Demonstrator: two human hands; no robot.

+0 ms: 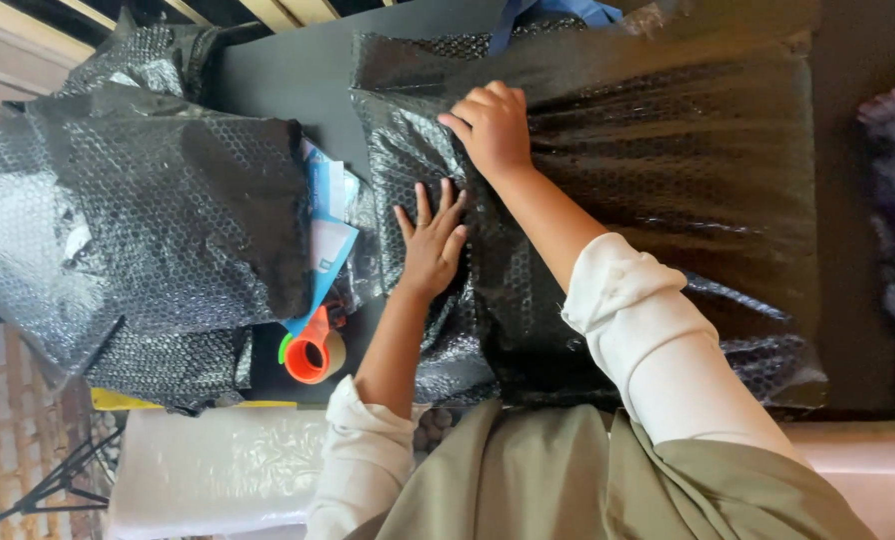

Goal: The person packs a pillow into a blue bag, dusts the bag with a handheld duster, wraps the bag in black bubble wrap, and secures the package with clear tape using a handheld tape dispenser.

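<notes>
black bubble wrap under both our hands

black bubble-wrapped parcel [648, 200] lies broad and flat on the dark table [278, 70], filling the middle and right of our view. we press our left hand [431, 243] flat on the parcel's left part, palm down, fingers spread apart and straight, gripping nothing. our right hand [490, 125] rests a little further along the same parcel, near a crease in the wrap, its fingers curled together and bent down onto the plastic; we cannot tell whether they pinch a fold or only press on it. both our white sleeves [648, 350] are pushed up the forearms, the two hands near each other but not touching.

to the left of the parcel, well apart from our hands, a second bundle of black bubble wrap [148, 220] lies heaped, with blue and white paper [328, 230] poking out from beneath its edge. just below that paper sits an orange tape dispenser [311, 352] holding a roll of clear tape. at the near edge, by our left elbow, a roll of clear bubble wrap [218, 470] lies on its side.
</notes>
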